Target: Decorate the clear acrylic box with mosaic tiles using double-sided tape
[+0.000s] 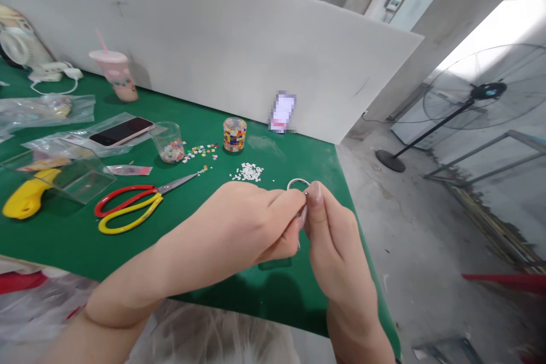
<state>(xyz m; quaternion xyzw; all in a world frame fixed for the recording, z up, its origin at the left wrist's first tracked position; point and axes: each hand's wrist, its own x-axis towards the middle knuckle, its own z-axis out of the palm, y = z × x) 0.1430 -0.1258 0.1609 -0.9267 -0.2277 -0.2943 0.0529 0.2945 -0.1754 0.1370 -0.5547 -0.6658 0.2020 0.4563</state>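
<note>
Here both hands meet above the near right corner of the green table, close to its right edge. The left hand comes in from the near edge with its fingers curled shut, thumb and forefinger pinching the lower part of a small wire ring. The right hand rises from the corner and closes on the same ring from the other side, thumb tip and forefinger pressed together against the left hand's fingertips. The ring stands just above the two pinches, held off the cloth, with its upper arc free. Bare green cloth lies under and around the hands, open towards the near edge and the right edge. A little heap of white beads sits near, further in from the hands. Red and yellow scissors lie well apart to the left, blades pointing at the beads. Beyond them stand a clear cup and a tub of coloured beads, with loose coloured bits scattered between. A phone rests on plastic bags towards the left edge, a clear box and a yellow tool nearer the near edge. A pink drink cup stands at the far edge against a white board. Past the right edge is open concrete floor with a standing fan.
</note>
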